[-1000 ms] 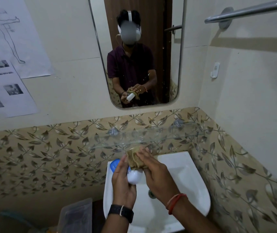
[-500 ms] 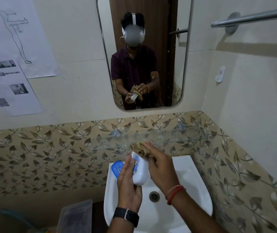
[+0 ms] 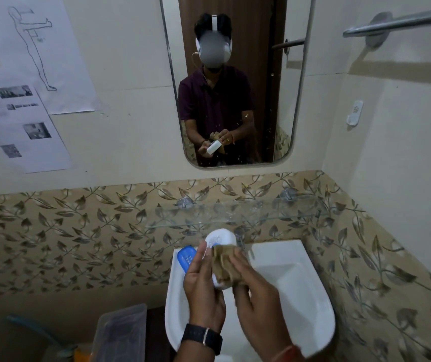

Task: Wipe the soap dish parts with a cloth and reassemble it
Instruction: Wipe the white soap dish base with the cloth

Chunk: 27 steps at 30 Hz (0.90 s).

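Gripping the white soap dish shell (image 3: 220,240) from its left side, the left hand (image 3: 204,288) held it upright over the white basin (image 3: 300,283), its fingers (image 3: 200,253) wrapped around the shell's edge. The right hand (image 3: 256,301) pressed a brown cloth (image 3: 226,267) against the shell's lower face, its fingers (image 3: 240,259) clenched on the fabric, so the cloth lay between those fingers and the shell. Just left of the left fingers, the blue soap dish insert (image 3: 187,257) rested on the basin's rim. A black watch (image 3: 204,337) circled the left wrist. Above the fingertips ran a glass shelf (image 3: 235,215), and higher still a mirror (image 3: 235,82) reflected the person holding both items.
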Each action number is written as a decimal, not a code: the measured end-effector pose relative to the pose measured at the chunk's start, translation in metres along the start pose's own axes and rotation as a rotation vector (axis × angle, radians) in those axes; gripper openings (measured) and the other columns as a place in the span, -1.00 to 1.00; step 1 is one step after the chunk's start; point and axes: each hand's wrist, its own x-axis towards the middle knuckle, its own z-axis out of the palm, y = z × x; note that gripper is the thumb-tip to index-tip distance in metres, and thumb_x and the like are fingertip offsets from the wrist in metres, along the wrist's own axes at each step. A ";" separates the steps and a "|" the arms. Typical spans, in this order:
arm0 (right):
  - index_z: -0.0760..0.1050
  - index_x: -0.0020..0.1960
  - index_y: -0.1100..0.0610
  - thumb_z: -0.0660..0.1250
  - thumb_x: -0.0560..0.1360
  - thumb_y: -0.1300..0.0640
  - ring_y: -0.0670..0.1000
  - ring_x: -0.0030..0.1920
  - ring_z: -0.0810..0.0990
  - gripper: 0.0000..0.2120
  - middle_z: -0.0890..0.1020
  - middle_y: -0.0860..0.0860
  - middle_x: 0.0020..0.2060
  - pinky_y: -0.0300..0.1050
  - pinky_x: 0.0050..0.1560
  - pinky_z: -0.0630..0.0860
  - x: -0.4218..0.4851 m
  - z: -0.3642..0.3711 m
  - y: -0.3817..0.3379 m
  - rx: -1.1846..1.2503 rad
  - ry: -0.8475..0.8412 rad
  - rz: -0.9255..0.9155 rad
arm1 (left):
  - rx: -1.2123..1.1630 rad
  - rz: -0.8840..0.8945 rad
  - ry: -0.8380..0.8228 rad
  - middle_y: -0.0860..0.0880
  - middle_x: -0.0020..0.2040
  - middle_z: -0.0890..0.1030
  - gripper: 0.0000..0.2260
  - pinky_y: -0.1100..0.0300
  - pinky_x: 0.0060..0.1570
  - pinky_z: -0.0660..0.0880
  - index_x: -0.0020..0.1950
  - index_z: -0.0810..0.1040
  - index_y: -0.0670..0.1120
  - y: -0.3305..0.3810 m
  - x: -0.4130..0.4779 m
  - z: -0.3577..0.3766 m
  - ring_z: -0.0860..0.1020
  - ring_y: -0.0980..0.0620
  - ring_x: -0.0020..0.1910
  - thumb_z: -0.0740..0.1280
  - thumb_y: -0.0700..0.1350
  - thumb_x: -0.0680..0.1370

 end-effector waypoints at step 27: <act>0.51 0.18 -0.31 0.23 0.57 0.34 -0.15 0.21 0.59 -0.48 0.63 -0.18 0.20 0.07 0.22 0.57 0.042 -0.036 -0.002 0.126 -0.034 0.242 | 0.292 0.101 -0.187 -0.13 0.19 0.70 -0.57 -0.02 0.14 0.61 0.35 0.56 -0.10 -0.012 -0.020 -0.005 0.66 -0.17 0.18 0.42 -0.09 0.48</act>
